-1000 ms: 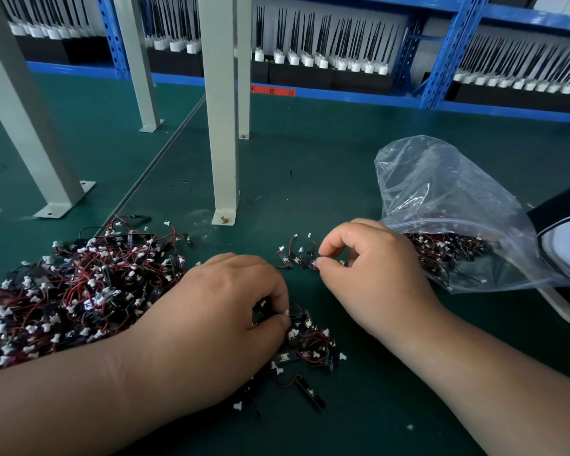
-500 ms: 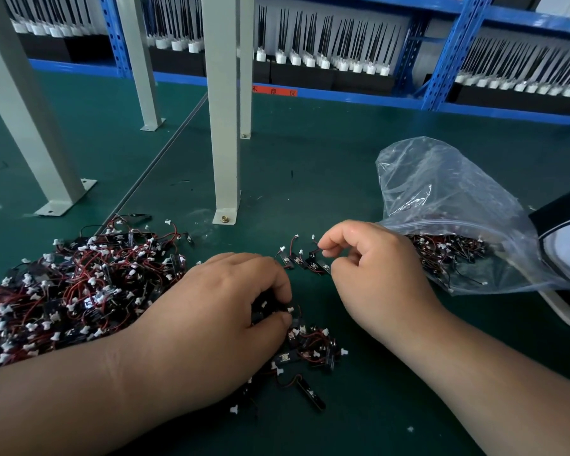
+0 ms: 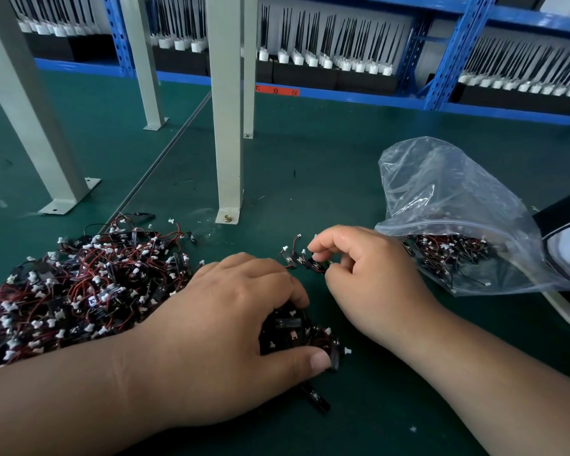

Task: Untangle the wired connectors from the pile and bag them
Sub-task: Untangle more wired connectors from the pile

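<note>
left hand point(image 3: 231, 327): curled over a small clump point(image 3: 297, 334) of wired connectors, as before. right hand point(image 3: 369, 278): forefinger lifted since a second ago, thumb and other fingers pinching a loose strand point(image 3: 305, 260) at its fingertips. pile point(image 3: 79, 284): left of left hand. bag point(image 3: 448, 218): just right of right hand, part filled. strand judged nearly free.

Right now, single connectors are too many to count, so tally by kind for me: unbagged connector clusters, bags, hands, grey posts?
Unbagged connector clusters: 3 (big pile; clump gripped by the left hand; loose few pinched by the right hand)
Plastic bag: 1, some connectors inside
Hands: 2
Grey posts: 4
Total: 10
</note>
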A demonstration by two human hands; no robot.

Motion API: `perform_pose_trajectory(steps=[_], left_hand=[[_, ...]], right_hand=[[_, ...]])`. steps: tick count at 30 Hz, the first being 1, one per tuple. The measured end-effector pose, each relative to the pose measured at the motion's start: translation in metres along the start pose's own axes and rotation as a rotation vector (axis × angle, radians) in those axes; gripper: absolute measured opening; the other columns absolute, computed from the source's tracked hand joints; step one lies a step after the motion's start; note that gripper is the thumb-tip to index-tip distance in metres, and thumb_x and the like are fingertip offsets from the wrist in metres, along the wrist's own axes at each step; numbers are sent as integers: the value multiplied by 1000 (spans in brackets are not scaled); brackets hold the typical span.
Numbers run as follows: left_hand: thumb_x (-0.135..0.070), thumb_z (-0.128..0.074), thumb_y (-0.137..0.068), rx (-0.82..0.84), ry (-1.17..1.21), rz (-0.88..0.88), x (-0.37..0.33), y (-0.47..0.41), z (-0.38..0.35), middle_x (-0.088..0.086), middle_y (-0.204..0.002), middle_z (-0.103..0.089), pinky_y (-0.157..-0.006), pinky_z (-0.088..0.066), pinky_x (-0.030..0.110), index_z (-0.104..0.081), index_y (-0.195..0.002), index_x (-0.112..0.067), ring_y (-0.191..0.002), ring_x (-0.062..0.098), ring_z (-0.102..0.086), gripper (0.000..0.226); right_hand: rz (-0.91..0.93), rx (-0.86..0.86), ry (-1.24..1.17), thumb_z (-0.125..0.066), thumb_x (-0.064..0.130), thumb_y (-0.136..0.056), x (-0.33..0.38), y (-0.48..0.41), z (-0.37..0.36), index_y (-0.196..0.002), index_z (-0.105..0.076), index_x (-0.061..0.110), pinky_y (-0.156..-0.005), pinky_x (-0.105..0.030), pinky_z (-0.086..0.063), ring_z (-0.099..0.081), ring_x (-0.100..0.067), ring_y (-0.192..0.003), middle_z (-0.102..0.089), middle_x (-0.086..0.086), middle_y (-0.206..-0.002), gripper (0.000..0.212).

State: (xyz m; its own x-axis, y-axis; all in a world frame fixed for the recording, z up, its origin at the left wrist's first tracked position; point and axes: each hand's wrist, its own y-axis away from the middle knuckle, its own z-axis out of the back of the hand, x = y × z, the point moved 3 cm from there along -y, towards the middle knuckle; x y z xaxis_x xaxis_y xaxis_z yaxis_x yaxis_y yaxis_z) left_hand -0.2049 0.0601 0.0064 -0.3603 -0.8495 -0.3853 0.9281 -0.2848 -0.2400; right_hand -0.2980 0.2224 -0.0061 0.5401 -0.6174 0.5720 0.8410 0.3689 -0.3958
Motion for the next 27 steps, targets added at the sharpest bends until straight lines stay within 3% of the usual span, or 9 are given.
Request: perform_pose_trajectory(steps=[9, 22, 27], left_hand=[[-71, -43, -72, 2, -21, -1, 2, -2, -4, -30, -109, -48, -98, -38, 27, -53, -108, -46, -112, -5, -41, 45], [-67, -43, -74, -8, -15, 10, 3, -3, -4, -28, -106, -50, -97, -40, 29, -54, -106, -44, -109, -3, -44, 41], [-65, -44, -75, -15, -1, 11, 2, -3, -3, -27, -103, -52, -94, -42, 31, -56, -104, -42, -106, -2, -46, 39]], right_hand=[[10, 55, 53, -66, -1, -79, 1, -2, -2, -95, -73, 28, -62, -9, -37, -50, 7, -70, -62, 14, -84, 34], [4, 78, 64, -62, 2, -83, 1, -1, -3, -103, -67, 29, -57, -16, -31, -48, 5, -66, -60, 11, -83, 34], [5, 52, 73, -60, 3, -85, 0, -2, -3, -101, -66, 29, -60, -22, -37, -47, 1, -66, -58, 11, -86, 32]])
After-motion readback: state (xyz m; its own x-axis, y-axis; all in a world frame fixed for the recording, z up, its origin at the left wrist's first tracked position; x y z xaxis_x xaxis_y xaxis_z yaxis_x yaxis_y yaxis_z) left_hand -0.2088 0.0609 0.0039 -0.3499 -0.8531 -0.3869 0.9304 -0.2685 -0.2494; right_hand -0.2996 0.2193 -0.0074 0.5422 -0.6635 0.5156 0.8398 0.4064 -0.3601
